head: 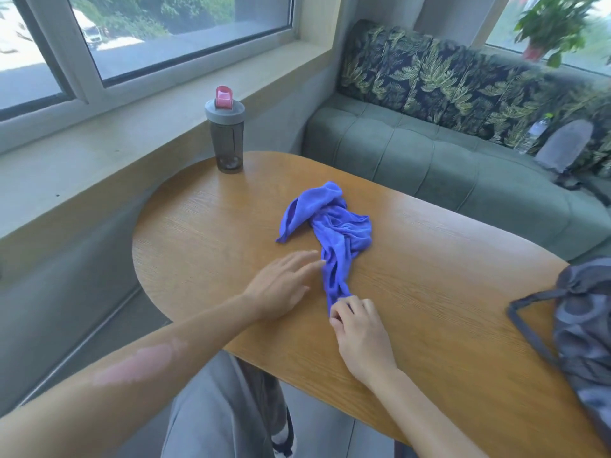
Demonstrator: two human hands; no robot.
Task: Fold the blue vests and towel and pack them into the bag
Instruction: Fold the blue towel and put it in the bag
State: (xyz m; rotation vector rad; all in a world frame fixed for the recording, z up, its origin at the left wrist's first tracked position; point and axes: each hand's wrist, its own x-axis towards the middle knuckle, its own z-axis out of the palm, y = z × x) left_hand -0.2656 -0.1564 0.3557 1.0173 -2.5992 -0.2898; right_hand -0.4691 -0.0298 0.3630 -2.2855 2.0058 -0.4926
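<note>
A crumpled blue cloth (330, 233) lies on the table (429, 276), stretched from a bunched heap at its far end down to a narrow tail at its near end. Whether it is a vest or the towel cannot be told. The right hand (358, 328) has its fingers curled round that near tail and pinches it against the wood. The left hand (281, 285) rests flat on the table just left of the cloth, fingers spread and straight, the fingertips (317, 264) touching the cloth's left edge partway up.

The bag (582, 328), grey and slumped with a strap looped out on the wood, lies well right of the right hand at the table's edge. A dark bottle (225, 140) with a pink cap stands upright beyond the left hand, at the table's far end near the window sill. A green sofa (429, 153) runs beyond the table.
</note>
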